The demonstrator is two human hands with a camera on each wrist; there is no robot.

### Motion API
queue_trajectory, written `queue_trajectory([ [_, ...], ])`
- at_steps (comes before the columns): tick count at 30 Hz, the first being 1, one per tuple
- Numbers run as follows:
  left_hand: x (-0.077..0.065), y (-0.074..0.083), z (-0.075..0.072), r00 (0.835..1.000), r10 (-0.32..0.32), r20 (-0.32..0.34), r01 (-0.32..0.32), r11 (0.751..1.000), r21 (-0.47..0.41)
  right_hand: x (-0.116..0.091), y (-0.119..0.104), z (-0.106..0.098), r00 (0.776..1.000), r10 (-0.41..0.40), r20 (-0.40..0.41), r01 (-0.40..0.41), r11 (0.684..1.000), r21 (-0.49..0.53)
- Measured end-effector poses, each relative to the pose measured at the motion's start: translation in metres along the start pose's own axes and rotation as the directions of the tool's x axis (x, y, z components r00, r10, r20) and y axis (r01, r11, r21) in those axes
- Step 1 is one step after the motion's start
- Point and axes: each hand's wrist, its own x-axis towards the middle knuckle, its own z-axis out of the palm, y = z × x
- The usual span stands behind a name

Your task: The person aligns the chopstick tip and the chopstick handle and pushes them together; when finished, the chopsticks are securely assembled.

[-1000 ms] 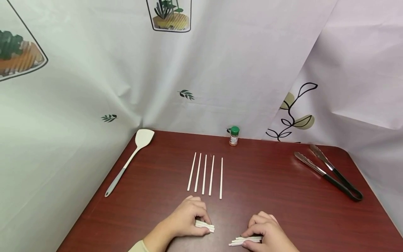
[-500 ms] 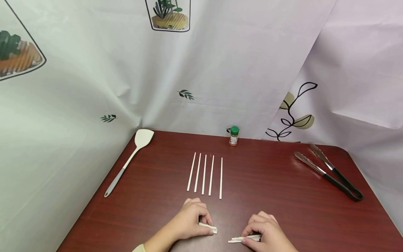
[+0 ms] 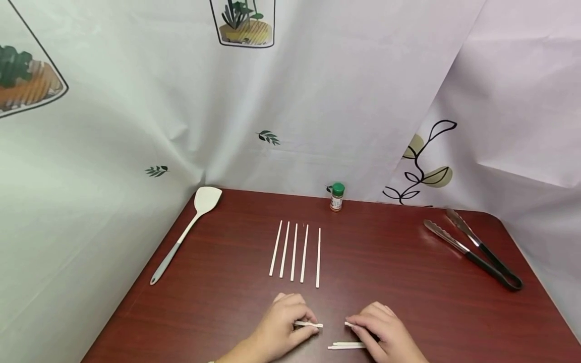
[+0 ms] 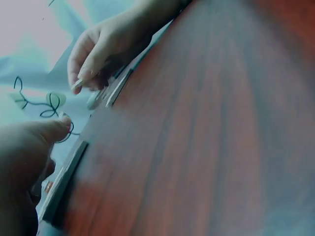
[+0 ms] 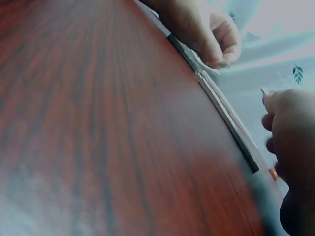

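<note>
In the head view my left hand (image 3: 283, 327) pinches a short-looking length of white stick (image 3: 319, 325) between thumb and fingers. Facing it, my right hand (image 3: 381, 330) pinches another white stick (image 3: 347, 323), of which only the tip shows past the fingertips. Under that hand, loose white sticks (image 3: 345, 346) lie on the table, their right ends hidden. The right wrist view has both hands raised above sticks (image 5: 226, 113) lying on the tabletop. Farther back, several white sticks (image 3: 294, 252) lie in a row, apart and nearly parallel.
A white spatula (image 3: 183, 234) with a grey handle lies along the left edge of the dark red table (image 3: 204, 312). A green-capped spice jar (image 3: 337, 197) stands at the back edge. Metal tongs (image 3: 474, 249) with black handles lie spread at the right. Printed cloth (image 3: 317, 101) hangs behind.
My right hand has risen with one stick, and the sticks it was holding now lie on the table beneath it. My left hand has shifted right with its stick.
</note>
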Motion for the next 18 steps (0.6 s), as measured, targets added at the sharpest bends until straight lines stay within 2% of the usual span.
queue_trajectory([
  [2,0.000,0.003,0.001,0.999,0.036,-0.017,-0.036,0.999,0.000,0.002,-0.001,0.002,0.999,-0.041,0.005,0.040,0.998,0.048],
  [5,0.001,0.007,0.002,0.999,0.049,-0.009,-0.049,0.998,-0.051,0.005,-0.005,0.006,0.996,-0.090,0.010,0.089,0.991,0.103],
  [13,0.003,0.014,0.006,0.993,0.110,0.036,-0.102,0.981,-0.168,0.023,-0.020,0.010,0.980,-0.195,-0.035,0.198,0.968,0.151],
  [18,0.002,0.017,0.008,0.989,0.126,0.078,-0.111,0.978,-0.177,0.032,-0.025,0.006,0.975,-0.216,-0.041,0.220,0.957,0.189],
])
